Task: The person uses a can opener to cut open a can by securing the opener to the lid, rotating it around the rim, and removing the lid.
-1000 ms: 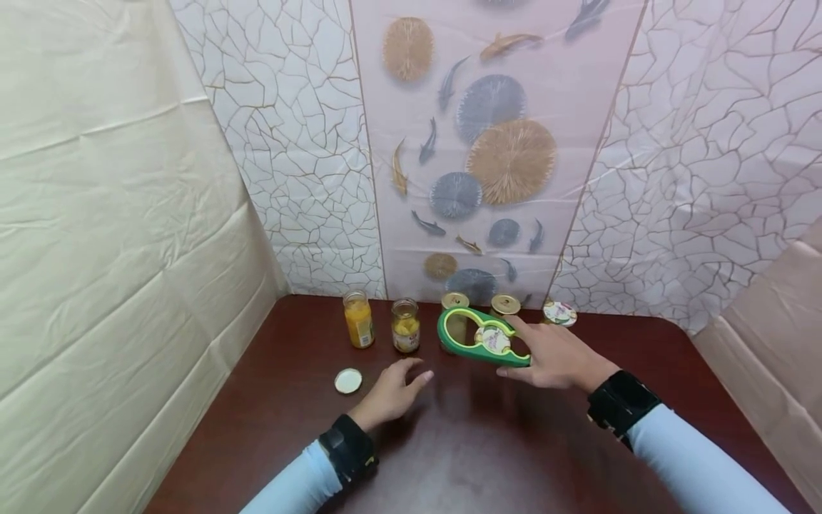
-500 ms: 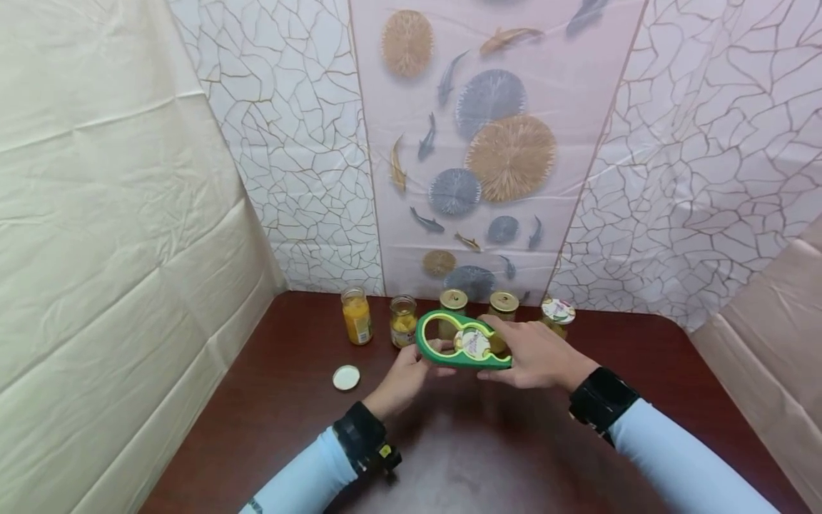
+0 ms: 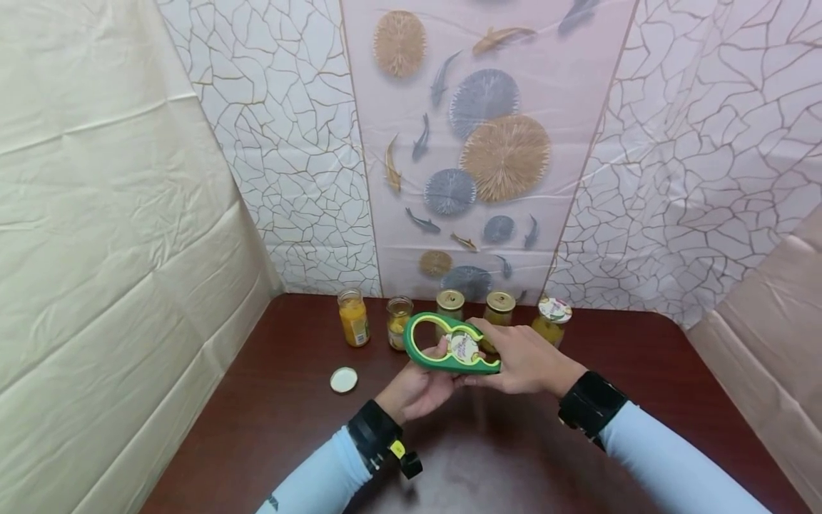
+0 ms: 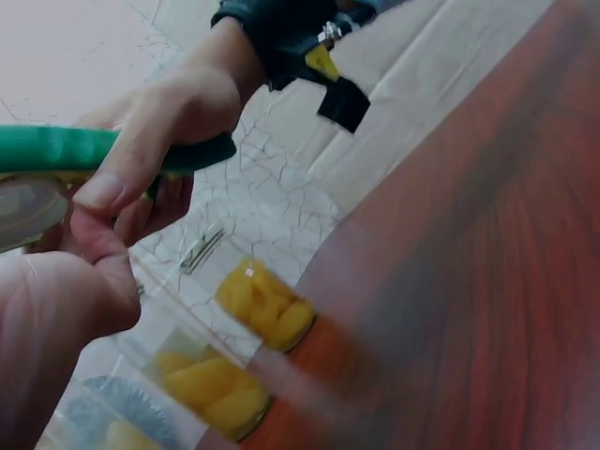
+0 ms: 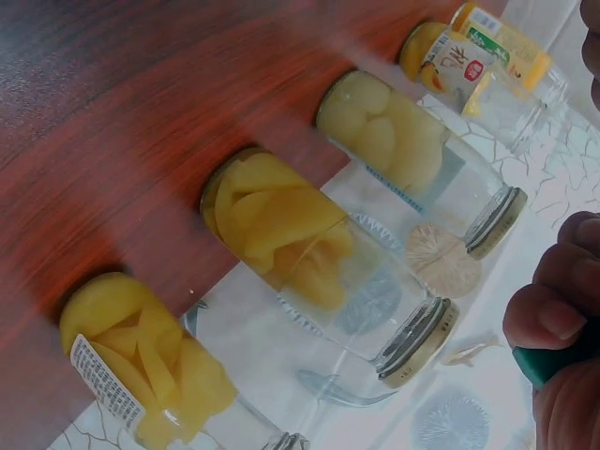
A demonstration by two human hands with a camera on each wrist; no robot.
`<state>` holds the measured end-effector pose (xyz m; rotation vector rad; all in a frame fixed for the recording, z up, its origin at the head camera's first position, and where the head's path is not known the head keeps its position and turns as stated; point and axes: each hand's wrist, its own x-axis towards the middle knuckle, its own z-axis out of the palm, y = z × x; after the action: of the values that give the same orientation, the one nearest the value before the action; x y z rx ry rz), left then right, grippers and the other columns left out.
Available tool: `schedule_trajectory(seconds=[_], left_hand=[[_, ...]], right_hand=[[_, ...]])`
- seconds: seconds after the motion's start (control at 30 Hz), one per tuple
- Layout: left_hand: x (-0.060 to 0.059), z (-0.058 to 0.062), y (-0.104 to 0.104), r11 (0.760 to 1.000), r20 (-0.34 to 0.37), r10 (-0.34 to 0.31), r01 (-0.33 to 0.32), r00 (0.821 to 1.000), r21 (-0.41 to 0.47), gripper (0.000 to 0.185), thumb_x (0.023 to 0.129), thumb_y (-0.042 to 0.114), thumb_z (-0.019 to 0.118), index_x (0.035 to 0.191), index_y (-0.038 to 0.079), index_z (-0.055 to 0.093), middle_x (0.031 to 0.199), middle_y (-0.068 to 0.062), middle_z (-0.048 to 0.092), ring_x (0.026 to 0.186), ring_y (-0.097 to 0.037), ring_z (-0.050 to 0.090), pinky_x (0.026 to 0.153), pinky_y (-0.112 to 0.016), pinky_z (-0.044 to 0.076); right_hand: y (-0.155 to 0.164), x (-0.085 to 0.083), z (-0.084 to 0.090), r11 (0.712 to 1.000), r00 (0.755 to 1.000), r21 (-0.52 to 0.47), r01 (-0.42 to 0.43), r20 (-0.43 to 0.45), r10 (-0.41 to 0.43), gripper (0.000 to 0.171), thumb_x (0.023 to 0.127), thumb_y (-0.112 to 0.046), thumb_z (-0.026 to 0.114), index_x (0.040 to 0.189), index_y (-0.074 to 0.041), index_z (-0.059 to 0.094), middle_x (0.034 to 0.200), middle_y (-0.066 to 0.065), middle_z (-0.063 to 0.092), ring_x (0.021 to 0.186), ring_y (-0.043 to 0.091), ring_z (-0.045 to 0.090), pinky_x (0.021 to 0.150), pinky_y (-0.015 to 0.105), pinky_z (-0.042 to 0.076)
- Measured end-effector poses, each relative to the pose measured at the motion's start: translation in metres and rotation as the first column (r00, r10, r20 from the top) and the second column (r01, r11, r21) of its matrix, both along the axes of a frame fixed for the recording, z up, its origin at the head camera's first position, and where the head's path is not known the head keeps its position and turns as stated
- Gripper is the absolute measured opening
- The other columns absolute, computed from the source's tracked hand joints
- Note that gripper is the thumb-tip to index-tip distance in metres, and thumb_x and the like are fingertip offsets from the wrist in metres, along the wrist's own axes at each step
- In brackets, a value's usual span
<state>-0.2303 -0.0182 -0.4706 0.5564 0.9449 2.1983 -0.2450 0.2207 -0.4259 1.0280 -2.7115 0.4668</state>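
Observation:
A green jar opener (image 3: pixel 429 348) with a light green inner rim hangs above the table, held by both hands. My left hand (image 3: pixel 429 371) grips its near left part from below, thumb on the rim. My right hand (image 3: pixel 494 351) holds its right end with fingers curled over it. A round printed lid (image 3: pixel 464 347) sits in the opener's smaller ring. In the left wrist view the green opener (image 4: pixel 56 150) lies under a thumb (image 4: pixel 127 173). The right wrist view shows my fingertips (image 5: pixel 548 319) on a green edge (image 5: pixel 555 364).
Several jars of yellow fruit stand along the back wall: an open orange-filled jar (image 3: pixel 352 318), a small open jar (image 3: pixel 398 323), two gold-lidded jars (image 3: pixel 449 303) (image 3: pixel 499 307) and one with a printed lid (image 3: pixel 552 318). A loose white lid (image 3: pixel 343 380) lies on the brown table (image 3: pixel 642 371).
My left hand rose from the table and took hold of the opener. The opener, with my right hand, moved left and a little nearer.

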Motion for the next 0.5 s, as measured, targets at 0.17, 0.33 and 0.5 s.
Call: schedule_trajectory(seconds=[0.17, 0.33, 0.5], left_hand=[[0.0024, 0.0016, 0.0029, 1.000, 0.078, 0.006, -0.007, 0.997, 0.009, 0.081, 0.105, 0.055, 0.060, 0.168, 0.015, 0.027, 0.154, 0.001, 0.050, 0.144, -0.015, 0.048, 0.118, -0.028, 0.043], [0.0033, 0.0017, 0.0054, 0.999, 0.150, 0.023, -0.028, 0.988, 0.031, 0.082, 0.105, 0.055, 0.060, 0.168, 0.017, 0.025, 0.166, -0.005, 0.037, 0.148, -0.017, 0.041, 0.116, -0.027, 0.044], [0.0047, -0.0012, 0.0066, 0.998, 0.171, 0.025, -0.035, 0.985, 0.058, 0.081, 0.104, 0.053, 0.062, 0.167, 0.018, 0.026, 0.166, -0.005, 0.040, 0.147, -0.015, 0.044, 0.116, -0.026, 0.045]], right_hand=[[0.0019, 0.0002, -0.0013, 1.000, 1.000, -0.013, 0.009, -0.027, -0.009, 0.093, 0.079, -0.079, 0.079, 0.152, -0.031, 0.047, 0.112, -0.014, 0.074, 0.084, 0.000, 0.066, 0.071, 0.023, 0.054], [0.0013, 0.0001, -0.0021, 0.999, 1.000, -0.023, 0.024, -0.020, -0.025, 0.093, 0.079, -0.079, 0.078, 0.153, -0.031, 0.047, 0.112, -0.013, 0.074, 0.084, 0.003, 0.068, 0.069, 0.023, 0.052], [0.0013, 0.0010, -0.0016, 1.000, 1.000, -0.018, 0.022, -0.022, -0.023, 0.094, 0.080, -0.078, 0.079, 0.154, -0.030, 0.047, 0.114, -0.010, 0.075, 0.084, 0.006, 0.069, 0.069, 0.023, 0.052]])
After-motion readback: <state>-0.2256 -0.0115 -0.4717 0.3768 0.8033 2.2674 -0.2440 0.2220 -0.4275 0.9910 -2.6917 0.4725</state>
